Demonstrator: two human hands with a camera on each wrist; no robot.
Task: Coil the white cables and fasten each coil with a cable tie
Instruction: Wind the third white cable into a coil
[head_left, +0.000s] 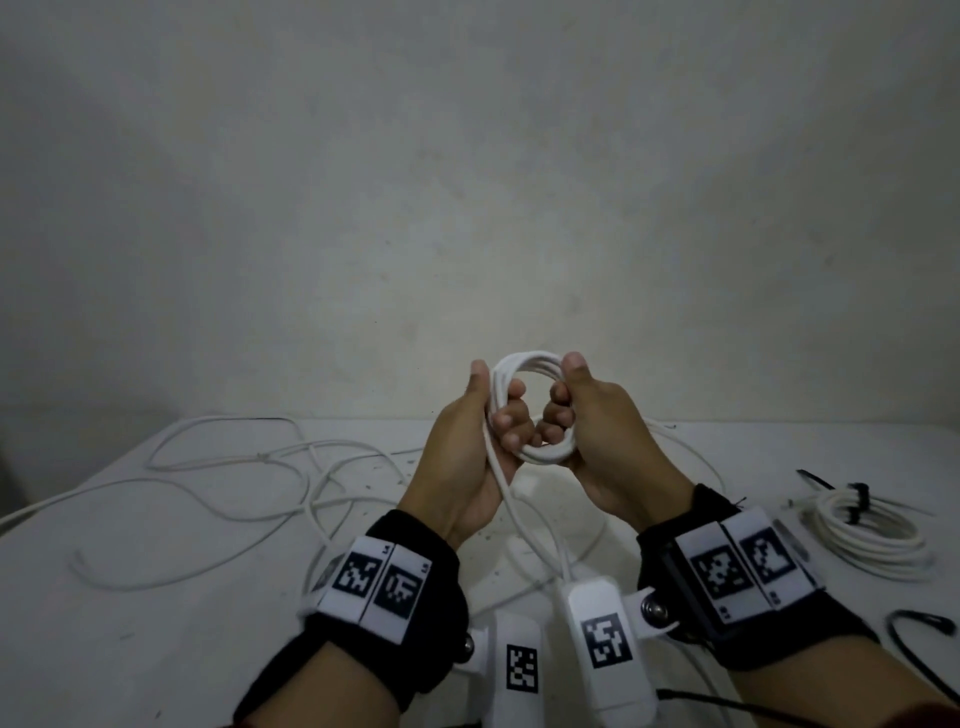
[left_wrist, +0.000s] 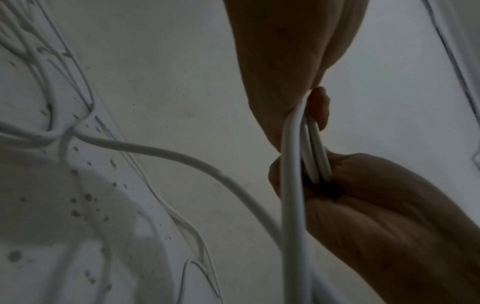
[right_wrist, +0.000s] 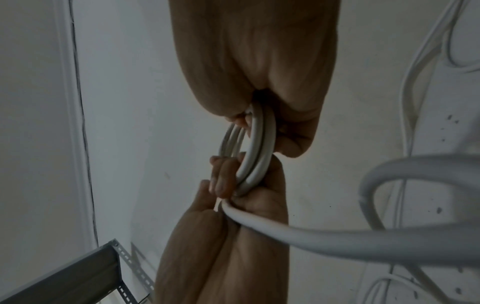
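Above the table I hold a small coil of white cable (head_left: 524, 361) upright between both hands. My left hand (head_left: 488, 415) grips its left side with thumb up and fingers curled through the loop. My right hand (head_left: 576, 410) grips the right side the same way. The cable's loose tail (head_left: 511, 499) drops from my left palm to the table. The left wrist view shows the coil's strands (left_wrist: 315, 156) pinched between both hands, and the right wrist view shows the coil (right_wrist: 255, 148) edge-on. A finished coil (head_left: 872, 540) bound with black cable ties (head_left: 857, 501) lies at the right.
Loose white cables (head_left: 234, 467) sprawl over the left and middle of the white table (head_left: 156, 623). A loose black cable tie (head_left: 914, 618) lies at the right near the front edge. A bare wall stands close behind. A grey metal rack (right_wrist: 78, 273) shows in the right wrist view.
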